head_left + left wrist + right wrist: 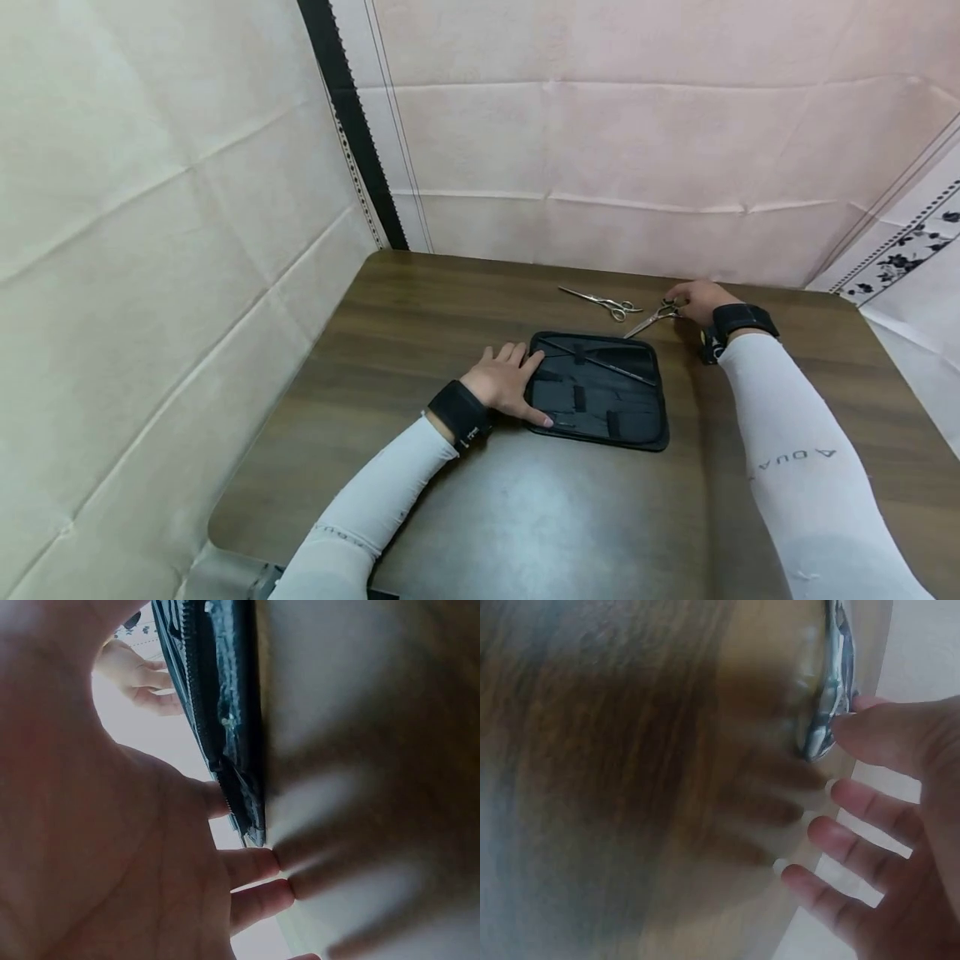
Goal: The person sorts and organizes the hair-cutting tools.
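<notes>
A black zip case lies opened flat on the table, its inside with pockets and elastic loops facing up. My left hand rests over its left edge with fingers spread; in the left wrist view the zipper edge runs beside the palm. A thin dark rod-like tool lies slantwise across the case. Beyond the far right corner of the case, my right hand pinches the handle end of silver scissors between thumb and index finger. The right wrist view shows the other fingers extended loosely.
A second pair of silver scissors lies on the wooden table behind the case, left of the held pair. Pale cloth hangs along the table's back and left edges. Metal hardware shows at the lower left.
</notes>
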Motion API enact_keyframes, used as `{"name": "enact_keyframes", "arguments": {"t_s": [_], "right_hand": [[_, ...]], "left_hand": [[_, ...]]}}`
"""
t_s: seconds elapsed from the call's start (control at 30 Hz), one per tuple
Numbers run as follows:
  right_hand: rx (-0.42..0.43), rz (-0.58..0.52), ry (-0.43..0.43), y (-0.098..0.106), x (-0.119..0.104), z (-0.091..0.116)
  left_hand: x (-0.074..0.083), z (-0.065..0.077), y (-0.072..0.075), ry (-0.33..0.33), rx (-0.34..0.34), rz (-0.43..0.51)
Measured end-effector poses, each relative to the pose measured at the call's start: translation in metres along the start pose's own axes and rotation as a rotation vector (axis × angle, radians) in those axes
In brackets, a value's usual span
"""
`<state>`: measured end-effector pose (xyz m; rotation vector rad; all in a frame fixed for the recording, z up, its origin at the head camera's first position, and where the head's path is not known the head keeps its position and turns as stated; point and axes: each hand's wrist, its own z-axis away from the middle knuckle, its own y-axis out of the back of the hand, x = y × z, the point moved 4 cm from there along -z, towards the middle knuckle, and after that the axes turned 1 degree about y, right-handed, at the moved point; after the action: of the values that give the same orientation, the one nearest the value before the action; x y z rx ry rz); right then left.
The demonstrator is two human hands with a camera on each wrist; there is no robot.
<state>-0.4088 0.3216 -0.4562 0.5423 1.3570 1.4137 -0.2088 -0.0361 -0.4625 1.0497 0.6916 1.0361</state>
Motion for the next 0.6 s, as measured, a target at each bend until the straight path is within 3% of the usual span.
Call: {"name": "enact_keyframes", "arguments": {"t_s": [0.33,0.6], "right_hand": [[-0.078,-0.019,-0.021,0.009,-0.008,-0.003],[-0.041,0.022,-0.008,0.006,-0.011,0.001]], "left_hand": [[0.0,-0.004,0.001,0.012,-0.014,0.008],[0.001,-0.003,0.001,0.006,-0.021,0.012]]}}
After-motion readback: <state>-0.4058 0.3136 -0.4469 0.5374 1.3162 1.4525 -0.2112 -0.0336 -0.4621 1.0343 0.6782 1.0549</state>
